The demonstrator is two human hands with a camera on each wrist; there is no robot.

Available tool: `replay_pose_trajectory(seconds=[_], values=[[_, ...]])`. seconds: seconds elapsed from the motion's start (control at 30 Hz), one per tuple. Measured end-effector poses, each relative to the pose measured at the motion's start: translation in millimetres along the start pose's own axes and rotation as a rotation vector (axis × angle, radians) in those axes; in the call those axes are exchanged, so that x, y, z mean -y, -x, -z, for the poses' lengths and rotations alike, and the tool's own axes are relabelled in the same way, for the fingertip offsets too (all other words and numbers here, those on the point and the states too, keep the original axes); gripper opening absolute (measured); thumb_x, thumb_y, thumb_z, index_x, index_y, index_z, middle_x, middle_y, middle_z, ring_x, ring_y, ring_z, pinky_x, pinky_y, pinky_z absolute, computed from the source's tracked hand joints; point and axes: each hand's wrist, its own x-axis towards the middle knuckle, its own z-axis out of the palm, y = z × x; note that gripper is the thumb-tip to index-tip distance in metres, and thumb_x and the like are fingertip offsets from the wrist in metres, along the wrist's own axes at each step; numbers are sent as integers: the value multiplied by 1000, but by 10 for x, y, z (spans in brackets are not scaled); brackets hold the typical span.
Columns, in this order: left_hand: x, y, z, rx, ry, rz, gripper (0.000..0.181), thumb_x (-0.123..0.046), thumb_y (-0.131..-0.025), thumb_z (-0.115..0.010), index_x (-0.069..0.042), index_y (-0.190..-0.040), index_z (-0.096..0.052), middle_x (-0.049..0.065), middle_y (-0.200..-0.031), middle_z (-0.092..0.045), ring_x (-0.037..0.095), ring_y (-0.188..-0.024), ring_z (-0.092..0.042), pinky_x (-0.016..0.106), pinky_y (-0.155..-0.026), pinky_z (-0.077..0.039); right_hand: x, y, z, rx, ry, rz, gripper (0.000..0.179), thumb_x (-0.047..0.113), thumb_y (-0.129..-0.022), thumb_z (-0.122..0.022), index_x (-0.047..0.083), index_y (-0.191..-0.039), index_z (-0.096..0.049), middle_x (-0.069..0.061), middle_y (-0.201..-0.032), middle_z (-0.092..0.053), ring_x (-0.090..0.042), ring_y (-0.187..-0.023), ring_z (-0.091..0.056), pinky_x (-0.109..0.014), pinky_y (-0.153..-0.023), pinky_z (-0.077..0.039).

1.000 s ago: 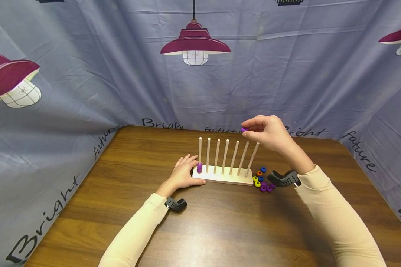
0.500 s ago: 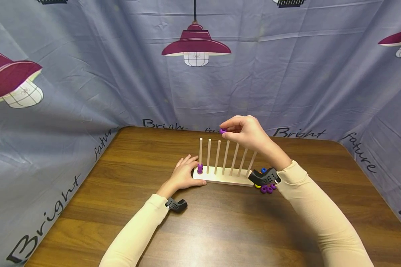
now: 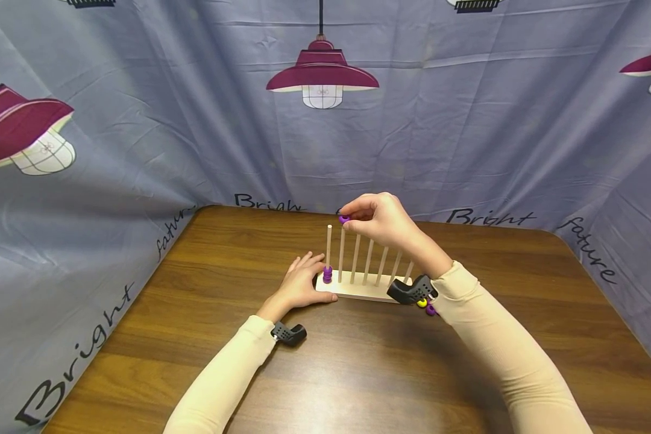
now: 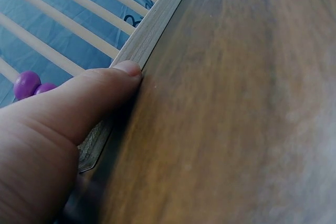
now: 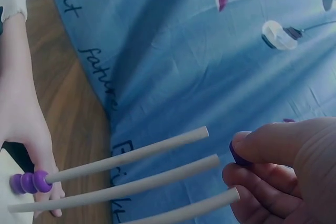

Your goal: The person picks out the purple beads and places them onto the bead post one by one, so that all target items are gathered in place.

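Pinching purple bead (image 3: 345, 220), right hand (image 3: 382, 224) holds it clamped up at peg-tip height, nearest second peg (image 3: 340, 260), apart from it in right wrist view. Leftmost peg (image 3: 328, 246), upright, carrying purple stack (image 3: 327, 275), lies just left of right hand. Left hand (image 3: 302, 286), digits spread, straddles left end of base (image 3: 359, 290), long axis running rightward; nearer stack.

Stacked beads (image 3: 328, 275) are purple, the table (image 3: 352, 361) grained brown.
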Motion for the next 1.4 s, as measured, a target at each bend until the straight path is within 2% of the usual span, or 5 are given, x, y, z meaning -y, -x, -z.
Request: replay_pose_trajectory(seconds=[0.2, 0.6, 1.07, 1.4], values=[[-5, 3, 1, -3, 3, -2, 74, -52, -74, -84, -11, -133, -65, 13, -159, -46, 39, -155, -29, 58, -128, -16, 37, -45, -31, 15, 3, 3, 20, 3, -86, -77, 2, -106, -79, -15, -106, -78, -26, -93, -78, -11, -70, -54], [0, 6, -11, -12, 8, -4, 74, -52, -73, -84, -11, -132, -66, 12, -159, -47, 39, -155, -29, 59, -128, -16, 46, -128, -128, 42, -14, -10, 21, 4, -84, -78, 1, -105, -78, -15, -97, -80, -23, -88, -78, -13, -66, -55], [-7, 3, 2, -9, 8, -1, 74, -52, -74, -84, -12, -133, -65, 12, -159, -46, 39, -155, -29, 59, -128, -16, 42, -134, -150, 97, -54, -51, 22, 5, -86, -78, 1, -107, -78, -15, -101, -80, -25, -93, -78, -15, -66, -56], [-12, 7, 9, -6, 14, 7, 76, -51, -73, -84, -10, -134, -64, 12, -160, -46, 39, -155, -28, 59, -128, -16, 8, -133, -167, 113, -31, -58, 23, 8, -84, -80, 4, -107, -78, -12, -100, -80, -20, -90, -78, -17, -65, -56]])
